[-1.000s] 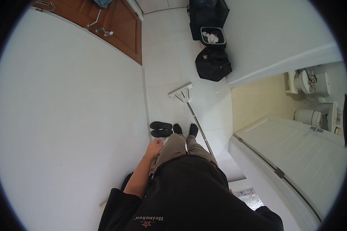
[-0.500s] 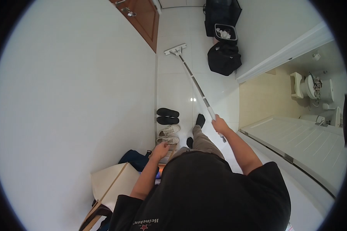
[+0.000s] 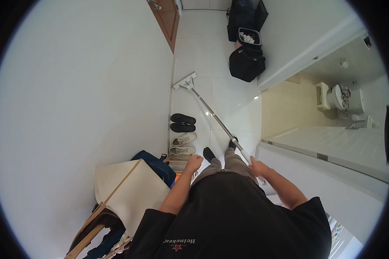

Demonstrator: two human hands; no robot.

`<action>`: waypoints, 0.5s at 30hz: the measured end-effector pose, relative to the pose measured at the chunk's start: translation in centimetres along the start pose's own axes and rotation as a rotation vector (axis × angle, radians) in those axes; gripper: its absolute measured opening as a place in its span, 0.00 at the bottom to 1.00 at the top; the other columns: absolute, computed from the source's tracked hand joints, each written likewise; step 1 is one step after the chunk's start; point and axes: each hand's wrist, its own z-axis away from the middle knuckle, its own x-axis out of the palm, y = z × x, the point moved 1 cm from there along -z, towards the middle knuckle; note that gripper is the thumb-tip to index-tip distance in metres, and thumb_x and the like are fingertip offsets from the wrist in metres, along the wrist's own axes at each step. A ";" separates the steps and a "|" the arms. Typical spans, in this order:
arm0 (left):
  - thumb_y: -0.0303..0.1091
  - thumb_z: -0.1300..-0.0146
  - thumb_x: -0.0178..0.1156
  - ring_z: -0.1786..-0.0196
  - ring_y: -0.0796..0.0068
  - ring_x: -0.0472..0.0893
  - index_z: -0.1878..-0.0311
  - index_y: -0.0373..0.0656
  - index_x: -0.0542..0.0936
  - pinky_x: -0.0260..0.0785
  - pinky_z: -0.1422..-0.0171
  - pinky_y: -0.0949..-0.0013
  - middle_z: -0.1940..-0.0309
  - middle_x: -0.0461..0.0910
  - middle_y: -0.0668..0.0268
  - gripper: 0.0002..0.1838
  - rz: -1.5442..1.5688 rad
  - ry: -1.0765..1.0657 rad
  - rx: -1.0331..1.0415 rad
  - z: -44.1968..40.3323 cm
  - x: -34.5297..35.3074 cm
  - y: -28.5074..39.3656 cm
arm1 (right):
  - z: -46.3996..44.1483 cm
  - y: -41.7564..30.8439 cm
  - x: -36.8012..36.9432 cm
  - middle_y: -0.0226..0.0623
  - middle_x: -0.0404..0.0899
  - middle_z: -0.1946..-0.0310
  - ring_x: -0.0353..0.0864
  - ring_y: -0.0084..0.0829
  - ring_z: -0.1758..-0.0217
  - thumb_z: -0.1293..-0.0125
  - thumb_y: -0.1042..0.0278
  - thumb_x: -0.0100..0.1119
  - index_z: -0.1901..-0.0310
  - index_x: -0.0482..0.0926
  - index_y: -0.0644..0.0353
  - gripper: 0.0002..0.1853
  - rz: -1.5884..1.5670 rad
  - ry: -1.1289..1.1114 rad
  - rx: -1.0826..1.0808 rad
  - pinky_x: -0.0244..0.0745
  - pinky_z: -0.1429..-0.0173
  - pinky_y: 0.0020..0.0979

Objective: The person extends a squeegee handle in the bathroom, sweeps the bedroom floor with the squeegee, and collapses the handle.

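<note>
My right hand (image 3: 259,167) is wrapped round the upper part of a long-handled mop (image 3: 216,118), near my right hip. The pole slants up and to the left, and its flat white head (image 3: 185,80) rests on the tiles beside the left wall. My left hand (image 3: 195,163) hangs by my left thigh with its fingers curled in, away from the mop. Nothing shows in it. Black slippers (image 3: 183,123) and a pair of pale sneakers (image 3: 184,139) stand along the left wall, just beyond my left hand.
A black bag (image 3: 247,64) and a bin (image 3: 249,36) with crumpled white paper stand by the right wall. An open white door (image 3: 324,144) leads to a bathroom on the right. At the lower left are a cream board (image 3: 134,183) and a dark blue bag (image 3: 153,166).
The mop head has come back toward me and to the left from its farther spot of half a second ago. My right hand has drawn back with the pole, and my feet have shifted.
</note>
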 end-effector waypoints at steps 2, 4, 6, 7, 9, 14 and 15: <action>0.44 0.41 0.58 0.55 0.60 0.83 0.53 0.37 0.80 0.74 0.49 0.62 0.60 0.83 0.54 0.21 -0.175 0.003 0.089 -0.2 0.8 1.2 | 3.4 2.3 0.1 0.60 0.80 0.63 0.80 0.58 0.58 0.29 0.56 0.45 0.36 0.57 0.65 0.27 0.080 0.039 0.049 0.74 0.52 0.51; 0.44 0.40 0.57 0.51 0.55 0.81 0.53 0.36 0.80 0.72 0.45 0.61 0.57 0.82 0.51 0.20 -0.260 -0.035 0.154 0.0 0.9 3.0 | 6.7 4.4 -0.2 0.57 0.81 0.63 0.80 0.57 0.57 0.29 0.54 0.47 0.37 0.61 0.61 0.26 0.093 0.068 0.133 0.74 0.52 0.51; 0.44 0.40 0.57 0.51 0.55 0.81 0.53 0.36 0.80 0.72 0.45 0.61 0.57 0.82 0.51 0.20 -0.273 -0.034 0.153 -0.4 1.0 3.2 | 9.8 7.3 0.5 0.57 0.81 0.63 0.81 0.56 0.58 0.30 0.52 0.48 0.39 0.63 0.60 0.25 0.163 0.146 0.237 0.74 0.53 0.52; 0.44 0.40 0.57 0.51 0.55 0.81 0.53 0.36 0.80 0.72 0.45 0.61 0.57 0.82 0.51 0.20 -0.270 -0.030 0.149 -0.7 1.3 3.4 | 11.7 8.3 1.0 0.57 0.81 0.63 0.81 0.56 0.58 0.30 0.51 0.49 0.40 0.64 0.59 0.24 0.162 0.154 0.290 0.74 0.53 0.52; 0.44 0.40 0.57 0.51 0.55 0.81 0.53 0.36 0.80 0.72 0.45 0.61 0.57 0.82 0.51 0.20 -0.287 -0.033 0.141 -0.5 1.2 3.6 | 15.5 11.0 4.1 0.56 0.81 0.64 0.81 0.56 0.57 0.31 0.49 0.49 0.43 0.66 0.59 0.24 0.150 0.137 0.369 0.74 0.52 0.54; 0.44 0.41 0.57 0.50 0.55 0.81 0.53 0.35 0.80 0.72 0.45 0.61 0.56 0.82 0.50 0.21 -0.293 -0.037 0.116 -0.3 1.8 2.3 | 19.6 11.5 8.7 0.56 0.81 0.62 0.80 0.57 0.56 0.31 0.49 0.49 0.43 0.67 0.58 0.24 0.052 0.068 0.450 0.73 0.50 0.54; 0.44 0.41 0.57 0.50 0.55 0.81 0.53 0.35 0.80 0.72 0.44 0.61 0.56 0.82 0.50 0.21 -0.282 -0.039 0.081 -0.3 1.9 1.6 | 19.2 9.6 8.4 0.56 0.81 0.62 0.80 0.57 0.55 0.31 0.48 0.48 0.41 0.66 0.57 0.25 -0.004 0.059 0.434 0.73 0.48 0.54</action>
